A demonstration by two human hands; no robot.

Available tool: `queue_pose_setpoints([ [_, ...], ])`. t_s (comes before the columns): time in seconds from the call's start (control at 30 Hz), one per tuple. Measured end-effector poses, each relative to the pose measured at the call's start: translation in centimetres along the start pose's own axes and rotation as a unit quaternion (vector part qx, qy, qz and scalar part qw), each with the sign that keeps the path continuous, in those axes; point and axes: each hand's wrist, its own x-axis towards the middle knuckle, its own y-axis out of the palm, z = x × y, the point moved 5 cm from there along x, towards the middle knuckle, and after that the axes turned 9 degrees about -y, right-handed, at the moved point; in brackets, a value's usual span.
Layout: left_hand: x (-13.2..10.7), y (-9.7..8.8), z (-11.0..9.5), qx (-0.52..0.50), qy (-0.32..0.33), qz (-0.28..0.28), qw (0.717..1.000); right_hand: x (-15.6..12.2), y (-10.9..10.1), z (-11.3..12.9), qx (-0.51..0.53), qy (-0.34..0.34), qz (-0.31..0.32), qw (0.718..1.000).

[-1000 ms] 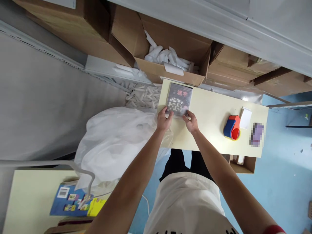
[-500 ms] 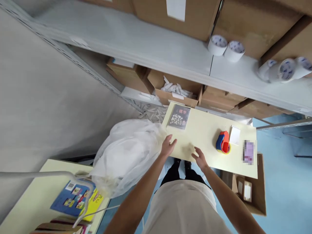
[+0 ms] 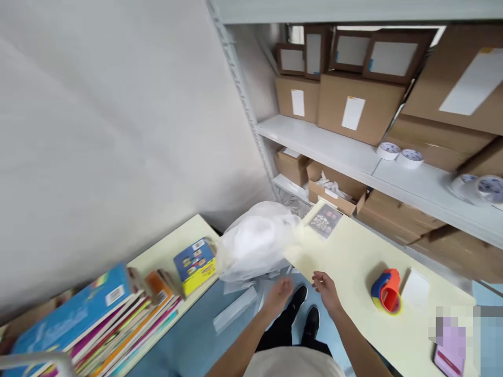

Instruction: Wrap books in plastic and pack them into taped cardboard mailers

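Note:
My left hand (image 3: 280, 294) is in the air in front of the near table edge, smeared by motion, and its fingers cannot be made out. Close by on the right, my right hand (image 3: 327, 290) hovers at the table edge with fingers loosely bent and apart, holding nothing. On the cream table (image 3: 353, 262) lies a grey booklet (image 3: 326, 220) near the far left corner. A red and blue tape dispenser (image 3: 388, 292) stands farther right, beside a white pad (image 3: 415, 289). A large white plastic bag (image 3: 255, 241) bulges left of the table.
A second cream table (image 3: 168, 248) at the left carries a blue and yellow book (image 3: 195, 264) and a stack of books (image 3: 113, 319). Shelving (image 3: 334, 149) with cardboard boxes (image 3: 359, 107) and tape rolls (image 3: 409, 158) stands behind. White strips (image 3: 236, 309) lie on the floor. A purple, pixelated phone (image 3: 450, 345) is at right.
My view has swung left and up, so the table sits farther right and more of the left table and its books shows. My hands are closer together.

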Motion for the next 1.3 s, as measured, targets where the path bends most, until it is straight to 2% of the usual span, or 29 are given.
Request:
queue_pose_setpoints([
  [0.13,-3.9,-4.6,4.0,-0.047,-0.024,-0.051,0.997,-1.9,3.3,-1.4,-0.016,0.022,0.032,0.999],
  [0.23,-6.6,-7.7,5.5,-0.088,-0.026,-0.097,0.991,-4.3,6.6,-2.2,-0.034,0.019,0.097,0.995],
  [0.37,-9.9,-11.1,6.9,-0.127,0.003,-0.149,0.981,-7.7,11.0,-2.9,-0.052,-0.004,0.207,0.977],
  [0.5,-13.9,-15.4,9.3,-0.117,0.042,-0.179,0.976,-10.4,15.9,-4.0,-0.088,-0.015,0.255,0.963],
  [0.63,-18.5,-22.0,13.9,-0.148,0.042,-0.236,0.959,-14.5,22.6,-5.7,-0.100,-0.004,0.292,0.951],
  [0.77,-22.8,-28.6,19.4,-0.218,0.031,-0.315,0.923,-20.2,29.0,-7.6,-0.102,-0.010,0.380,0.919],
  [0.87,-25.5,-32.3,22.9,-0.258,0.017,-0.350,0.900,-23.7,32.6,-9.0,-0.124,0.004,0.416,0.901],
  [0.93,-27.0,-34.2,24.5,-0.277,0.013,-0.370,0.887,-25.5,34.8,-9.7,-0.138,0.021,0.433,0.890],
  [1.07,-29.7,-37.8,25.7,-0.288,0.038,-0.442,0.849,-28.9,40.5,-9.4,-0.102,0.072,0.497,0.859],
  [1.23,-31.9,-42.7,23.9,-0.239,0.081,-0.526,0.812,-33.4,50.0,-8.0,-0.020,0.101,0.585,0.804],
  [1.3,-32.1,-45.1,23.2,-0.248,0.086,-0.552,0.791,-34.8,53.6,-8.1,-0.014,0.106,0.599,0.794],
])
